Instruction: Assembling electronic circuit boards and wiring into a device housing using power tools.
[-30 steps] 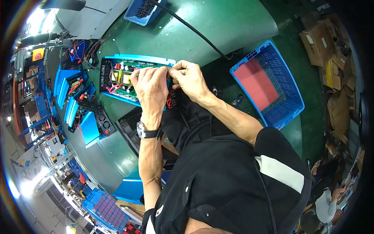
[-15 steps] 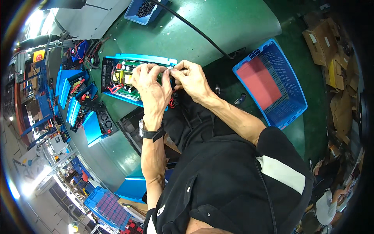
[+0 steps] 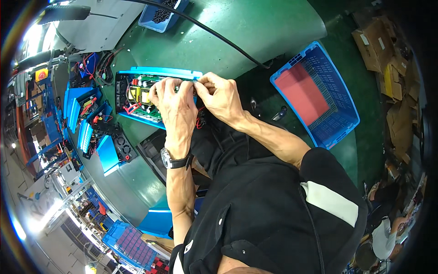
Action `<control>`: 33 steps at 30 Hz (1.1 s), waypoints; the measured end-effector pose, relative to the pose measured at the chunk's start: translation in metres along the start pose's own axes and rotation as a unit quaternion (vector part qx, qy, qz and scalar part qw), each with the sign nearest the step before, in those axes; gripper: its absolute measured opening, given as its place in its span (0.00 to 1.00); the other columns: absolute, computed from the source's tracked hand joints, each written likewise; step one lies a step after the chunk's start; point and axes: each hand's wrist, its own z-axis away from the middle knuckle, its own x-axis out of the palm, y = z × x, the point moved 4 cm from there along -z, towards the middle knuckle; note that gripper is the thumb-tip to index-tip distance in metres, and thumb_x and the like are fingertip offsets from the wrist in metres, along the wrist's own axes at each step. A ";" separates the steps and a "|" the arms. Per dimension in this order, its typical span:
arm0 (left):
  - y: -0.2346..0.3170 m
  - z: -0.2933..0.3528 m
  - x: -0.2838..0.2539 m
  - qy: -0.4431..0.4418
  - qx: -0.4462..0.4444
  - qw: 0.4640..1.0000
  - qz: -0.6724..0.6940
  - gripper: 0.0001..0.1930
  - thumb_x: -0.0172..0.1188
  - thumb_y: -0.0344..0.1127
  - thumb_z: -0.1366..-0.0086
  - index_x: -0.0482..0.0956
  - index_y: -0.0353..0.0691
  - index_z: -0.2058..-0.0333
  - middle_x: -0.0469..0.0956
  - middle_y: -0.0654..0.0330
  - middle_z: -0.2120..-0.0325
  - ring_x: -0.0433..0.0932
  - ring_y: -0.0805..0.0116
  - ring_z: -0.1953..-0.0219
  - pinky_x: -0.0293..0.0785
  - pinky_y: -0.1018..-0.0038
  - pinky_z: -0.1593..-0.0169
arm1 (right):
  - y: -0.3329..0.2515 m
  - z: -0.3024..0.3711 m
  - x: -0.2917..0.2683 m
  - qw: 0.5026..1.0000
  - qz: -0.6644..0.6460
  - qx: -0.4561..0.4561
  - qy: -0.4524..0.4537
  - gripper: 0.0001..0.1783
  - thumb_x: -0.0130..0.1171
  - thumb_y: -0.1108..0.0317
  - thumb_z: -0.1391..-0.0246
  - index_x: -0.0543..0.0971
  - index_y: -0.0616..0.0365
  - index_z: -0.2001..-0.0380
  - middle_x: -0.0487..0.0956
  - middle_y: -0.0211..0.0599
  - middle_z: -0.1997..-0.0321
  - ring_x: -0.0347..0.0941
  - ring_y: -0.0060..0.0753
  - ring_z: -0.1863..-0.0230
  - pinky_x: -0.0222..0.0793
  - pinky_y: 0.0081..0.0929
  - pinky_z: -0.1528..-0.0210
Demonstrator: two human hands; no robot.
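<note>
A blue metal case [image 3: 167, 71] lies without a cover in front of me, with a green circuit board [image 3: 145, 108] inside carrying yellow, red and silver parts. Over the right part of the board, my left hand [image 3: 177, 109] reaches in with its fingers curled and pressed together. My right hand [image 3: 222, 98] pinches at the case's right end, its fingertips close to those of the left. Whatever the fingertips hold is small and hidden by them. Red wires [image 3: 200, 122] stick out below the case's right end.
More blue cases [image 3: 108, 153] with wires and fans stand to the left. At the right is a blue crate [image 3: 339, 132] with a pink sheet [image 3: 303, 96] in it. A blue bin [image 3: 145, 20] of small black parts sits at the far side, near a black cable [image 3: 219, 36].
The case appears slightly further left and lower, along with the whole view. My left fingers have curled further over the board; my right hand still pinches at the same end.
</note>
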 end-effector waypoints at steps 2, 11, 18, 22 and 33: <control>-0.001 0.002 0.001 0.009 0.005 1.000 0.004 0.05 0.67 0.30 0.39 0.84 0.45 0.64 0.78 0.61 0.61 0.74 0.57 0.50 0.60 0.54 0.39 | -0.001 -0.001 0.000 1.000 0.016 -0.005 -0.002 0.08 0.65 0.73 0.37 0.82 0.71 0.62 0.87 0.44 0.72 0.84 0.19 0.70 0.79 0.22 0.70; -0.006 0.007 0.009 0.049 -0.047 0.997 0.038 0.06 0.68 0.29 0.40 0.82 0.43 0.64 0.79 0.60 0.64 0.76 0.56 0.51 0.61 0.55 0.39 | 0.000 0.000 0.006 1.000 0.025 0.013 -0.011 0.09 0.64 0.73 0.37 0.81 0.72 0.63 0.86 0.45 0.73 0.83 0.20 0.69 0.79 0.23 0.70; -0.009 0.004 -0.003 0.077 -0.089 0.991 0.070 0.09 0.69 0.27 0.40 0.80 0.41 0.63 0.81 0.60 0.64 0.76 0.56 0.54 0.63 0.56 0.42 | 0.000 0.001 0.005 0.999 0.004 0.030 -0.021 0.09 0.63 0.72 0.36 0.82 0.71 0.63 0.86 0.42 0.73 0.81 0.17 0.70 0.77 0.23 0.70; -0.014 0.009 -0.016 0.075 -0.073 0.992 0.066 0.17 0.72 0.30 0.41 0.82 0.41 0.53 0.83 0.61 0.61 0.77 0.59 0.50 0.61 0.59 0.40 | 0.005 -0.001 -0.006 0.999 -0.026 0.045 0.014 0.08 0.63 0.73 0.36 0.82 0.71 0.64 0.85 0.36 0.73 0.79 0.15 0.69 0.75 0.20 0.69; -0.004 0.003 0.001 0.037 0.026 0.998 0.033 0.12 0.69 0.25 0.45 0.86 0.43 0.60 0.81 0.62 0.65 0.78 0.60 0.53 0.63 0.57 0.39 | 0.000 -0.005 -0.005 0.999 0.009 -0.024 -0.040 0.13 0.60 0.74 0.34 0.80 0.71 0.50 0.88 0.48 0.63 0.84 0.24 0.64 0.80 0.24 0.62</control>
